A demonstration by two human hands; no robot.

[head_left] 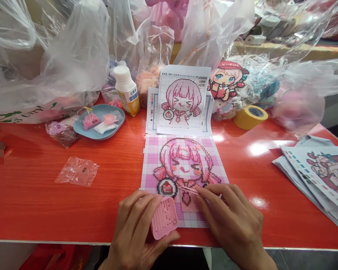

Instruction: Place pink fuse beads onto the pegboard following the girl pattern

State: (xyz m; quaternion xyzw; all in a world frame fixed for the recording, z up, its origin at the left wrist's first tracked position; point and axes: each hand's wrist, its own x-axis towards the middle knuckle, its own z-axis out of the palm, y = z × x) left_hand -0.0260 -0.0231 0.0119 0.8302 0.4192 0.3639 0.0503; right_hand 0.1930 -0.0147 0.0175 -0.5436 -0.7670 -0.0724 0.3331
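A pink bead tray [165,218] with grooves and some beads is held by my left hand [139,225], fingers closed along its left side and thumb beneath. My right hand [232,221] pinches pink tweezers [189,190], whose tips point left over the pegboard [198,220]. On that board lies a bead picture [186,168] of a pink-haired character with a round cake plate and a tie. The tweezer tips are by the collar and tie; whether they hold a bead is too small to tell. Behind the board, a printed pattern [183,101] leans upright.
Left of the pattern are a white-capped bottle [126,90], a blue plate [98,135] with bead bags, and a small clear bag [78,171]. Yellow tape [249,117] and a finished bead figure [228,79] stand right. Papers [323,180] lie far right; plastic bags [76,48] line the back.
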